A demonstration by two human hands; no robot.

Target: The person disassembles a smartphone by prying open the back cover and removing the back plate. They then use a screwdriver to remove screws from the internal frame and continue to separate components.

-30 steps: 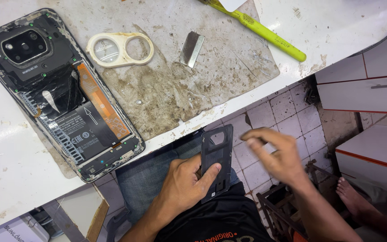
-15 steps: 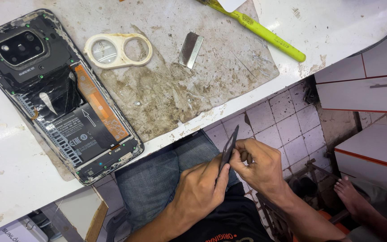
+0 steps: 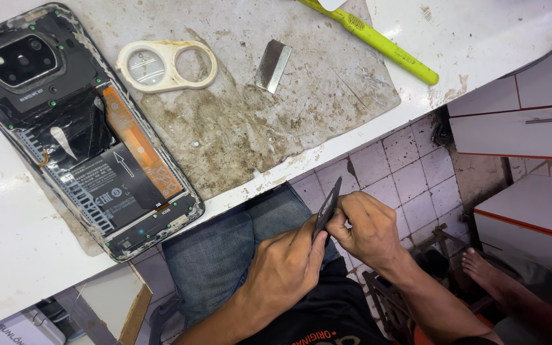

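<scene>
Both hands sit below the white bench edge (image 3: 480, 45), over the person's lap, well apart from the opened phone (image 3: 81, 131) on the bench.

Left hand (image 3: 282, 271): fingers curled, thumb + index pressed onto the lower part of a thin dark plate (image 3: 327, 207), prob. the phone's back cover, seen edge-on and standing nearly upright, tilted a bit. Other fingers pressed together, tucked under; can't tell what they touch.

Right hand (image 3: 365, 230): just beside the plate on its far side from the phone, touching it. Fingers bunched, tips pinching at the plate's mid edge; exact contact pt hidden by the knuckles. The two hands meet at the plate.

Opened phone: lies face down, back off, w/ camera block at the end farthest from the hands, dark battery + orange flex strip exposed, a pale pick-shaped piece on the battery. It rests partly on a stained grey mat (image 3: 269, 121).

Relative to the phone: cream two-ring plastic frame (image 3: 166, 65) just beside its camera end, on the mat. Small metal blade (image 3: 273, 65) beyond the frame, also on the mat. Yellow-green tool handle (image 3: 378, 43) farther on, crossing the mat's corner onto the bench.

Below the bench: blue jeans (image 3: 225, 255), tiled floor (image 3: 391, 166), white drawers w/ orange trim (image 3: 525, 115), a bare foot (image 3: 480, 268) well apart from the phone.
</scene>
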